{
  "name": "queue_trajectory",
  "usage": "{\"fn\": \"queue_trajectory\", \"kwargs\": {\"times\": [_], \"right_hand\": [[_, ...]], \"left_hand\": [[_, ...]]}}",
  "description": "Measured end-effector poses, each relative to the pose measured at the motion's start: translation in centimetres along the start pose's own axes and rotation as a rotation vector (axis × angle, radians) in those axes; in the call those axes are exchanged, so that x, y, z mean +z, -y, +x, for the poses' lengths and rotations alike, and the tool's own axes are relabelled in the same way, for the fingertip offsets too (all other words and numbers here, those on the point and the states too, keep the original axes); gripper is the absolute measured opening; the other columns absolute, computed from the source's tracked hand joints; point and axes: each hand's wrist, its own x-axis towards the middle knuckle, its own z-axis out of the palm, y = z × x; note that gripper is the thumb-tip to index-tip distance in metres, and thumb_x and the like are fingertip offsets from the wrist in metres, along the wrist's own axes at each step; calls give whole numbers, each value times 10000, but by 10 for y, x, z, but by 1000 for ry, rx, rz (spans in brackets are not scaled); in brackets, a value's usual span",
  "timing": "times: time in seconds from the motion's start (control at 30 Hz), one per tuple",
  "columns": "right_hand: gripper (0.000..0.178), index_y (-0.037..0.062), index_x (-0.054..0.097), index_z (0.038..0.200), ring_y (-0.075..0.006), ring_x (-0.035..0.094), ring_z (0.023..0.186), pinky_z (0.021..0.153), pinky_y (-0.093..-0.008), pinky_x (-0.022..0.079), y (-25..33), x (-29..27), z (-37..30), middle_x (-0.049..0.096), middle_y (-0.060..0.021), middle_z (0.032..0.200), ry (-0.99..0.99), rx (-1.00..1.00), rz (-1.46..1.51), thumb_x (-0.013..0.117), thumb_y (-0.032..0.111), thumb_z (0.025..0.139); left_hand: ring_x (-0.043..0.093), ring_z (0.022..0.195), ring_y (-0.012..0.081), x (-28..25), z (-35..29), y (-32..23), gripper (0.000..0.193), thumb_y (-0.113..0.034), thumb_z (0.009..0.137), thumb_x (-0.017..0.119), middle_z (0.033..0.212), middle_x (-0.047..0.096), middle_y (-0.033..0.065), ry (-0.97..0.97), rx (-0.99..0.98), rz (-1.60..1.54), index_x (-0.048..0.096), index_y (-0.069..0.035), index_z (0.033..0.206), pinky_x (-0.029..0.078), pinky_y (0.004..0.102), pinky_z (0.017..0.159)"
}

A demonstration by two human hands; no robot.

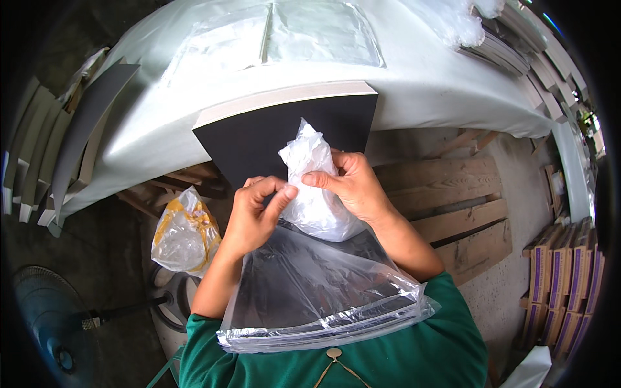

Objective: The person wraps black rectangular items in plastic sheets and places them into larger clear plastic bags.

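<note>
A white crumpled plastic bag (314, 194), bulging at its lower end and twisted to a point at the top, is in front of my chest. My right hand (349, 184) is closed on its right side, the thumb lying across the front. At its left edge my left hand (259, 210) makes a pinch of thumb and forefinger; whatever is between those fingertips is too small to make out. Below, a clear plastic sleeve (310, 278) with layered edges lies across my lap. Behind the white bag, a black board (242, 145) with a thick pale edge leans against the table.
The table (420, 90) is covered in whitish sheeting, with clear film (323, 35) on top. Thick boards (84, 149) stand at its left end. A clear bag with yellow tape (184, 233) hangs at left, near a fan (55, 323). Wooden slats (446, 194) and stacked cartons (563, 284) are at right.
</note>
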Motion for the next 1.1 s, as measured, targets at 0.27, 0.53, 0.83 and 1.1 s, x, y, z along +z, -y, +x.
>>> {"fn": "queue_trajectory", "kwargs": {"times": [0.27,0.53,0.83,1.1], "right_hand": [[218,-4,599,854,-67,525,737,678,-215,428,14,9,4,587,-11,804,-67,-33,245,685,167,748],[220,24,574,932,-66,511,772,688,-221,412,2,14,0,568,-7,838,17,70,328,668,121,757],[259,33,547,954,-98,527,768,686,-244,414,-4,18,-4,557,-20,854,29,108,409,666,148,755],[138,31,566,837,-108,556,688,673,-256,445,-9,15,-6,582,-37,742,61,45,532,635,95,735]], "left_hand": [[401,641,19,3,0,-2,161,-143,850,560,670,496,-30,-136,-79,-377,546,11,805,340,177,566],[485,665,38,4,-3,0,133,-118,819,602,685,577,-6,-298,-112,-378,603,14,811,394,166,614],[509,601,103,7,-3,6,157,-144,829,579,705,635,55,-359,-16,-130,651,-6,818,402,239,645],[570,676,141,3,2,5,196,-172,851,541,765,650,75,-324,72,22,650,-10,833,408,264,713]]}}
